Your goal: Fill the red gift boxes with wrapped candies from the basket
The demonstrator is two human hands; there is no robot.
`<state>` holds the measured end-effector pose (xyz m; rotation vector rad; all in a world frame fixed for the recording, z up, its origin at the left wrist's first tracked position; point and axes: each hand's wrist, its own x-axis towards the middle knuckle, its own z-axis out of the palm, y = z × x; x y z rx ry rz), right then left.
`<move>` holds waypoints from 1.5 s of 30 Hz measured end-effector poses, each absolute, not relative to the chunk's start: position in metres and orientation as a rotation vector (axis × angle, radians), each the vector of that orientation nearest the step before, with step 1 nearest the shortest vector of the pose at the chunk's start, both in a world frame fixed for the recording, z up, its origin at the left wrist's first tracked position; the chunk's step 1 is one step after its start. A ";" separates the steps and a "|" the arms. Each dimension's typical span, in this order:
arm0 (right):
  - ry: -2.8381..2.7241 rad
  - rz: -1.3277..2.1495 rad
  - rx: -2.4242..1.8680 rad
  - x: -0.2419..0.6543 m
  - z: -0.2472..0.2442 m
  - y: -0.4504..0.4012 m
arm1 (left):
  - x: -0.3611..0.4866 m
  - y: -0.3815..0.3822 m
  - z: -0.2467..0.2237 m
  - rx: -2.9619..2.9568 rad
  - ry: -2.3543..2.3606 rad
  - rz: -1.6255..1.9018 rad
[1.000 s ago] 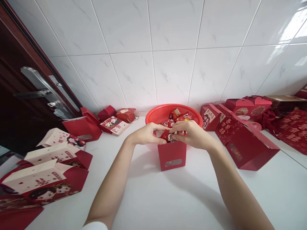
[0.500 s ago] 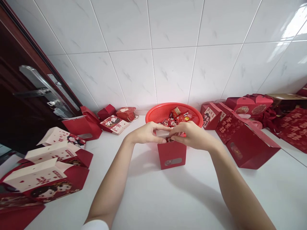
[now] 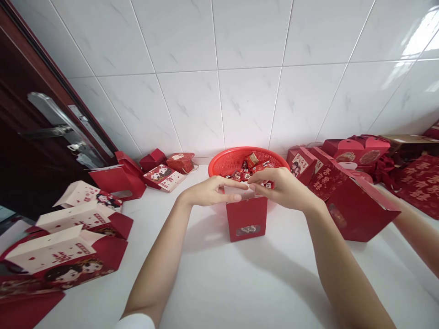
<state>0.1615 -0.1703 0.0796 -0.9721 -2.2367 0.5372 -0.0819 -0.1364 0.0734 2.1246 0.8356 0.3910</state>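
Note:
A red paper gift box (image 3: 244,221) stands upright on the white table, its top open and pale inside. Printed wrappers show through the small window low on its front. My left hand (image 3: 213,190) is at the box's upper left, thumb and fingers stretched out and apart above the opening. Over the upper right side is my right hand (image 3: 279,187), its thumb and fingertips slightly apart, with nothing visible between them. Right behind the box sits a red plastic basket (image 3: 219,162) holding red-wrapped candies (image 3: 252,160).
Cream-and-red boxes (image 3: 65,246) line the left side. Small red boxes (image 3: 180,163) stand by the tiled wall. More red boxes (image 3: 363,205) crowd the right, where another person's arm (image 3: 416,230) reaches in. A dark door (image 3: 34,151) is at the far left.
My right hand has lifted slightly and its fingers have parted. Wrappers now fill more of the box's window. Another person's arm has come in from the right.

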 end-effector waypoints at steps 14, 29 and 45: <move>-1.947 0.554 -0.987 0.176 0.079 -0.161 | -0.082 -0.137 0.074 2.113 1.066 0.974; -1.986 0.643 -0.928 0.178 0.076 -0.157 | -0.075 -0.145 0.074 2.238 0.973 1.113; -1.949 0.897 -0.948 0.179 0.079 -0.161 | -0.064 -0.147 0.072 2.233 0.883 1.212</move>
